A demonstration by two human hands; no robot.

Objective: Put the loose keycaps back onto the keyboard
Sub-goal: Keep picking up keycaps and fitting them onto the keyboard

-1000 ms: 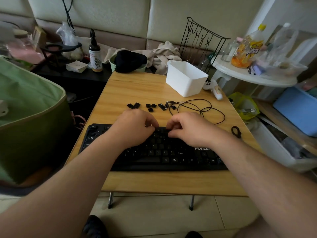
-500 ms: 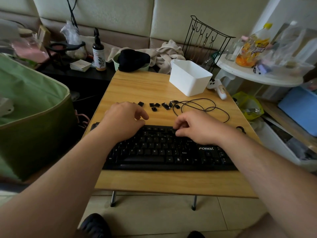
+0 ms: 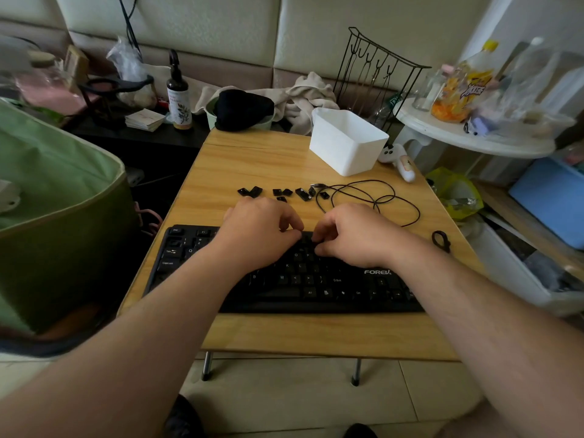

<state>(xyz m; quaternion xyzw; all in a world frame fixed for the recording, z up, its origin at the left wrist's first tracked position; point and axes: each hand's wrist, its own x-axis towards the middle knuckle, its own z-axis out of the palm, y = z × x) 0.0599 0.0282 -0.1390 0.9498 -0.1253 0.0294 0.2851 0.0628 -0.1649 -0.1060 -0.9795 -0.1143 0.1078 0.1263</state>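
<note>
Meeting fingertip to fingertip over the top rows of the black keyboard, just left of frame centre: left hand and right hand, both curled, fingers bent down onto one spot. Pinched between them, probably a keycap being seated, though hidden by the fingers; cannot tell for certain what either holds or how tightly. Half a second ago, parted, the left hand drawn back toward the row of loose pieces and the right resting alone on the keys; now closed together again on the same stretch of the board. Judged from that: one more cap fetched and in the act of being pressed home.

Beyond the knuckles, toward the upper middle of the frame, loose keycaps lying in a ragged line on the wooden table, close to the keyboard's far edge but apart from it. Roughly nine left, so plenty of the job ahead. Right of them, looped black cable, one cap lying among its coils; further up, white plastic bin.
</note>
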